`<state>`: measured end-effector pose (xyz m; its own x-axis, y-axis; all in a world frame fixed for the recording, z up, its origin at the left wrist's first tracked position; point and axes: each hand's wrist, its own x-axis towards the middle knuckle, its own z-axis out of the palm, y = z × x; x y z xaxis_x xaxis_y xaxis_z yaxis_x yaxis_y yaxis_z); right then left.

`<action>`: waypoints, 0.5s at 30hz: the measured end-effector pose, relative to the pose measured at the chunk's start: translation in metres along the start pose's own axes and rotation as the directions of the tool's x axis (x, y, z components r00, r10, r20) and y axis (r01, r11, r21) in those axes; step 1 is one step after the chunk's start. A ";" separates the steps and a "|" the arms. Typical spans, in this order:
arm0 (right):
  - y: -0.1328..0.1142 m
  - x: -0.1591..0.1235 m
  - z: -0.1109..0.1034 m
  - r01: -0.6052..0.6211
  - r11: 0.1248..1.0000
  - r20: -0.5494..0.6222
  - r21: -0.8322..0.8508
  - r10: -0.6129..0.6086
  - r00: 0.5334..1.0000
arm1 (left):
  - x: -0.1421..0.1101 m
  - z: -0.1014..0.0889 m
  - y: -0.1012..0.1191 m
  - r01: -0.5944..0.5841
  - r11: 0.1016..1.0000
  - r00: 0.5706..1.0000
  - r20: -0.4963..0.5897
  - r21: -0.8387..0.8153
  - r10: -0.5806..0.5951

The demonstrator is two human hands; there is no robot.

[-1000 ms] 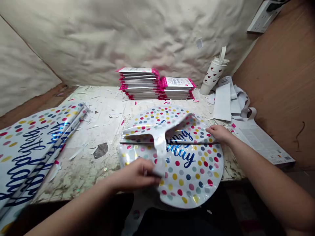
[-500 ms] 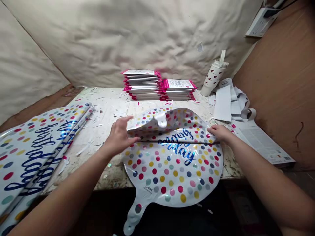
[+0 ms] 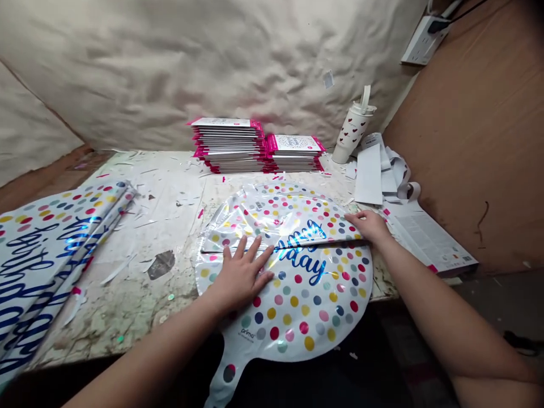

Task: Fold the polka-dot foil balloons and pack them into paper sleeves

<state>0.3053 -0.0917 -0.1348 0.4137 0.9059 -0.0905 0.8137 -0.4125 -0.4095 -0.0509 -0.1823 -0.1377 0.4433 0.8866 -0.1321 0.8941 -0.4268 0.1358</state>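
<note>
A flat foil balloon [image 3: 297, 306], white with coloured dots and blue lettering, lies across the front edge of the worktable. A horizontal fold crosses its middle and covers part of the lettering. Its tail hangs over the edge toward me. My left hand [image 3: 244, 269] rests open on the balloon's left side, fingers spread over the fold. At the fold's right end, my right hand [image 3: 368, 224] pinches the foil between thumb and fingers. More balloons [image 3: 55, 255] of the same print lie layered at the left.
Two stacks of pink-edged flat packs [image 3: 229, 144] stand at the back, beside a white tumbler [image 3: 353, 130] with hearts. White paper strips [image 3: 369, 175] and a flat printed box [image 3: 431, 238] lie at the right. Scraps litter the worktable [image 3: 148, 170]. A power strip [image 3: 420, 42] hangs upper right.
My left hand has come down from the raised edge to lie flat on the balloon. The lifted upper layer now lies flatter. My right hand keeps its pinch. The view has shifted right.
</note>
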 end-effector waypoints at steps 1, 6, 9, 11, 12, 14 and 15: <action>-0.006 -0.005 -0.002 -0.018 1.000 -0.039 -0.022 0.017 0.999 | -0.001 0.001 -0.001 -0.003 1.000 1.000 -0.015 0.007 0.003; -0.086 -0.080 0.025 0.497 0.864 -0.042 -0.084 -0.501 0.864 | 0.001 0.002 -0.001 -0.018 1.000 0.999 -0.043 0.020 0.019; -0.123 -0.126 0.059 0.797 0.601 0.274 0.065 -0.779 0.565 | 0.001 0.003 0.000 -0.005 1.000 1.000 -0.028 0.029 0.006; -0.111 -0.135 0.067 0.789 0.610 0.366 0.081 -0.754 0.545 | 0.000 0.002 -0.001 0.002 0.999 1.000 -0.024 0.036 -0.001; -0.093 -0.132 0.064 0.743 0.668 0.382 0.044 -0.699 0.605 | -0.001 0.001 -0.002 0.002 0.999 1.000 -0.023 0.039 -0.002; -0.043 -0.120 0.047 0.570 0.816 0.338 -0.096 -0.512 0.790 | 0.000 -0.003 -0.002 -0.002 0.999 1.000 -0.005 0.034 0.002; -0.017 -0.113 0.035 0.436 0.880 0.277 -0.186 -0.379 0.883 | 0.001 -0.006 -0.002 -0.008 1.000 1.000 0.021 0.023 0.007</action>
<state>0.2304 -0.1836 -0.1494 -0.0563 0.9827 -0.1765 0.9728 0.0142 -0.2312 -0.0523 -0.1797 -0.1321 0.4508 0.8797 -0.1513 0.8920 -0.4375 0.1139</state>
